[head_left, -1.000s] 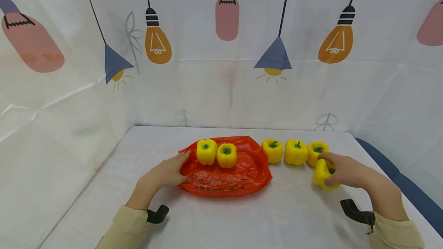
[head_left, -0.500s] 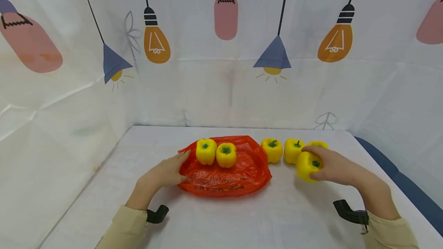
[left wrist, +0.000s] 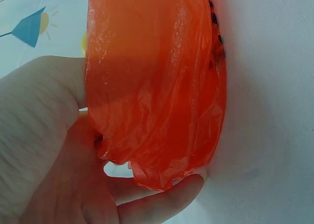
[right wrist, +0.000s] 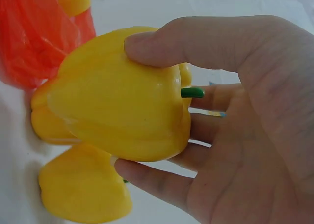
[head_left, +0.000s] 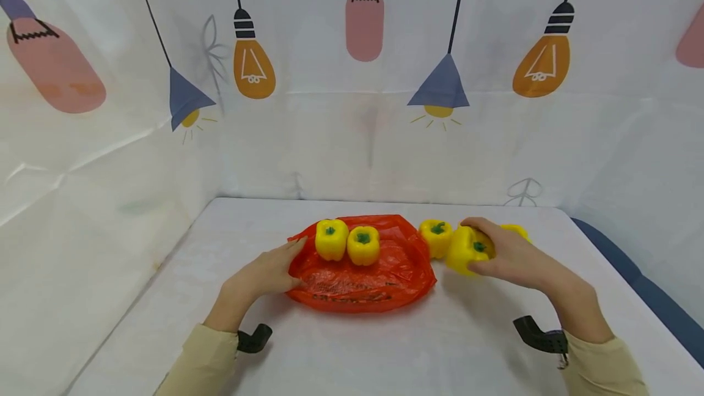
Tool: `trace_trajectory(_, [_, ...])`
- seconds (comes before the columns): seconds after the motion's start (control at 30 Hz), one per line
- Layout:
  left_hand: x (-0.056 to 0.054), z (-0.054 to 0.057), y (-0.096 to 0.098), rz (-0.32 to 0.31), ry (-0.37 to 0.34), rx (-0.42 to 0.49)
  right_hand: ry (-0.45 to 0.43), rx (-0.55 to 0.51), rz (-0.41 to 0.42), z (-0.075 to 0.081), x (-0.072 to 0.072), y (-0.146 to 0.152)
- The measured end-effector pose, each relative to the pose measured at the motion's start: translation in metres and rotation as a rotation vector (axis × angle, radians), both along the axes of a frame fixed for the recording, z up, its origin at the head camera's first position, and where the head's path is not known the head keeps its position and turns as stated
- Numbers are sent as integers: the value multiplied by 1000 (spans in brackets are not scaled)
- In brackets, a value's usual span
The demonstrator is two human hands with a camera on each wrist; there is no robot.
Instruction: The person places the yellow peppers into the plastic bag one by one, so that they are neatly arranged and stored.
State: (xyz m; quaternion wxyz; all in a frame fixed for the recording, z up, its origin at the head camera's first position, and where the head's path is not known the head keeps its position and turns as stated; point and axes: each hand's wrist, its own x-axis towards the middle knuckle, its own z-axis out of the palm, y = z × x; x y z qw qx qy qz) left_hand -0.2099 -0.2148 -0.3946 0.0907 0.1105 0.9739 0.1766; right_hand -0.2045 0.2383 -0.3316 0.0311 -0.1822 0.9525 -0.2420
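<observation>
A red plastic bag (head_left: pixel 363 289) lies spread on the table. My left hand (head_left: pixel 271 271) holds its left end, with the thumb partly hidden behind the film (left wrist: pixel 152 76) in the left wrist view. Two yellow bell peppers, one on the left (head_left: pixel 331 239) and one on the right (head_left: pixel 363 245), stand side by side on the red plastic. My right hand (head_left: pixel 508 255) grips another yellow bell pepper (right wrist: pixel 122 96), thumb on one side and fingers on the other. The held pepper is just right of the bag, its green stem towards the palm.
Beside the bag's right edge stands a yellow bell pepper (head_left: pixel 436 238). Another pepper (head_left: pixel 517 231) shows partly behind my right hand. In the right wrist view, a pepper (right wrist: pixel 83 187) sits below the held one. A white printed sheet (head_left: pixel 330 139) hangs behind the white table (head_left: pixel 385 359).
My right hand has carried its bell pepper leftwards, past the back row of peppers and towards the bag. The left hand stays at the bag's left end.
</observation>
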Motion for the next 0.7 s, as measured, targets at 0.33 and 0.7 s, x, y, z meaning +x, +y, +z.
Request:
trace_trajectory(0.33, [-1,2,0,-1,-10,-12,28,-70,58,0,-5,-33])
trace_trajectory(0.7, [0,3,2,-3,-13,-7,43,-75,93,-5,-20,-73])
